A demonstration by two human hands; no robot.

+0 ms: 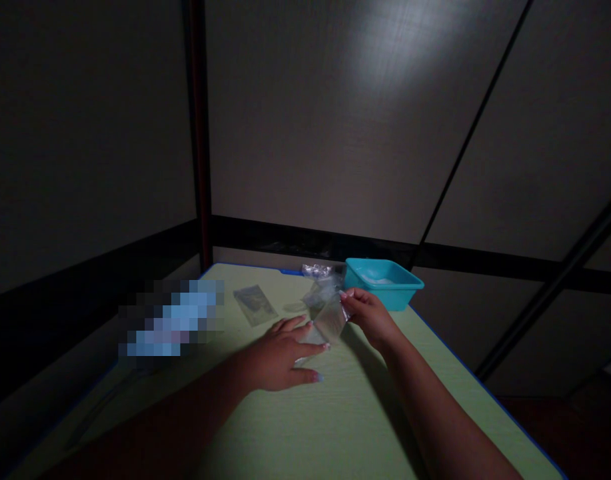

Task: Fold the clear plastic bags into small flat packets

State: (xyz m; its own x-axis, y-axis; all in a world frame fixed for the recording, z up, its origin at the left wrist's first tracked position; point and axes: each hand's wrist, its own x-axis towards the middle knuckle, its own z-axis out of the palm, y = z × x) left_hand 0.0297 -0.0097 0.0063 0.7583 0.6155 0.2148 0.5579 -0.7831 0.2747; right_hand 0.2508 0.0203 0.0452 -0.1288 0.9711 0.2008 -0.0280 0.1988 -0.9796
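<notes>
My right hand (368, 315) pinches the edge of a clear plastic bag (331, 321) and holds that side raised off the table. My left hand (285, 353) lies low over the table with its fingers spread, and its fingertips rest at the near left part of the same bag. Left of the bag, a flat clear plastic packet (255, 305) lies on the tabletop. Behind my right hand stands a turquoise plastic basket (385, 291) with something whitish inside that I cannot make out.
The light green table (285, 427) has a blue edge. Crumpled clear plastic (316, 271) lies at its back edge, near the basket. A pixelated screen-like patch (175, 320) covers something at the left edge. Dark wall panels (315, 133) rise close behind the table.
</notes>
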